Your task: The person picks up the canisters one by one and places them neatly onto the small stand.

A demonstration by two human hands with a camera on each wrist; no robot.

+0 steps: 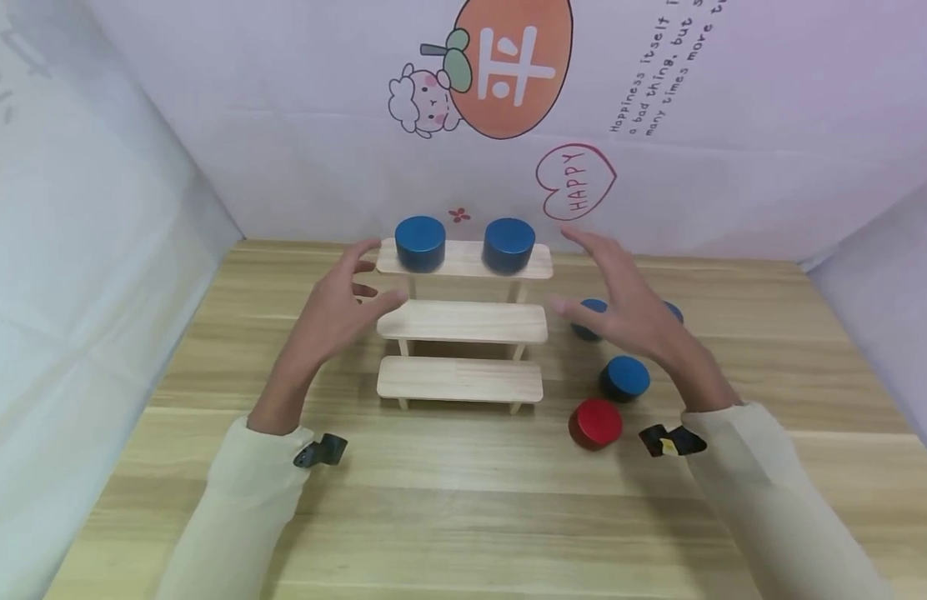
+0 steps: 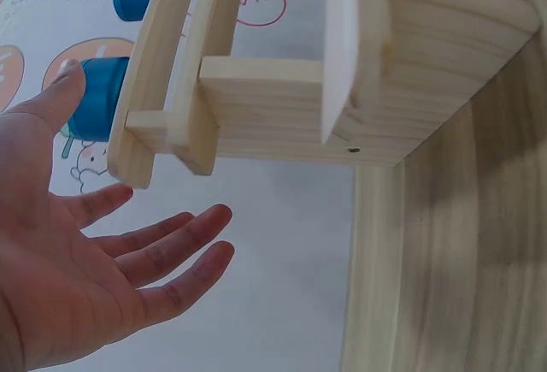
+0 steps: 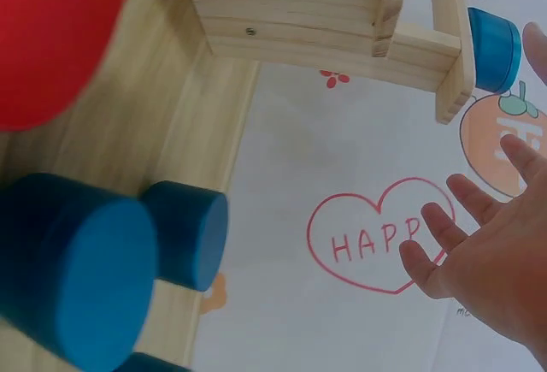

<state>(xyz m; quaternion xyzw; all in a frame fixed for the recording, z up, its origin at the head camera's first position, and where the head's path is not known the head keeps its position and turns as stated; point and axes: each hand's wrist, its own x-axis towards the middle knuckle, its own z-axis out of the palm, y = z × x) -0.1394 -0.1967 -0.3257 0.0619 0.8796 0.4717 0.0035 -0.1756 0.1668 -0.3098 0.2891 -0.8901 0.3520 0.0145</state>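
A three-tier wooden stand [image 1: 461,321] is on the table, and two round blue containers, a left one [image 1: 420,245] and a right one [image 1: 508,246], sit on its top tier. My left hand [image 1: 336,308] hovers at the stand's left side, fingers spread and holding nothing. On the other side my right hand [image 1: 628,308] is raised, also holding nothing, its fingers apart. In the right wrist view, a gap separates the right hand [image 3: 491,252] from the stand [image 3: 316,21]. Whether the left thumb touches the nearer blue container [image 2: 98,103] I cannot tell.
Right of the stand, a red container [image 1: 595,424] and a blue container [image 1: 624,379] stand on the wooden table [image 1: 433,517]. Another blue container [image 1: 588,326] is partly covered by my right hand, with one more [image 1: 674,312] behind it. A printed white cloth [image 1: 313,167] hangs behind.
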